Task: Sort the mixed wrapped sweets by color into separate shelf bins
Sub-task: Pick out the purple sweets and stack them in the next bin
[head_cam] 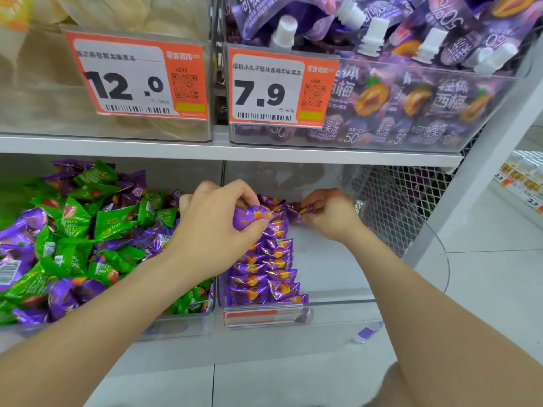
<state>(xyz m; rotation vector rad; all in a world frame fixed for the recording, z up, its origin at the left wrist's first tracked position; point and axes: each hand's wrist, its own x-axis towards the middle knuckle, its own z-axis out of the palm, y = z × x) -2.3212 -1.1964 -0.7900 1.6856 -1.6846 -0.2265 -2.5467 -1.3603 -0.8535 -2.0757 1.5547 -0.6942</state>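
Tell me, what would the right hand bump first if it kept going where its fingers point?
Past the purple foil-wrapped sweet that the right hand pinches, probably the left hand; depth is unclear.

White shelf [205,147]; tiled floor [484,274] — pale

Above the shelf board [205,148] stand two upper bins [44,92] [426,136] and two price tags [138,74] [282,86]. Below it are two lower bins [182,321] [338,274], two hands [217,230] [332,214], and sweets [73,218] past counting.

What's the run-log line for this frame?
stage: sorting purple | left hand: grips purple sweets | right hand: pinches purple sweet | right bin: holds only purple row | left bin: green-purple mix
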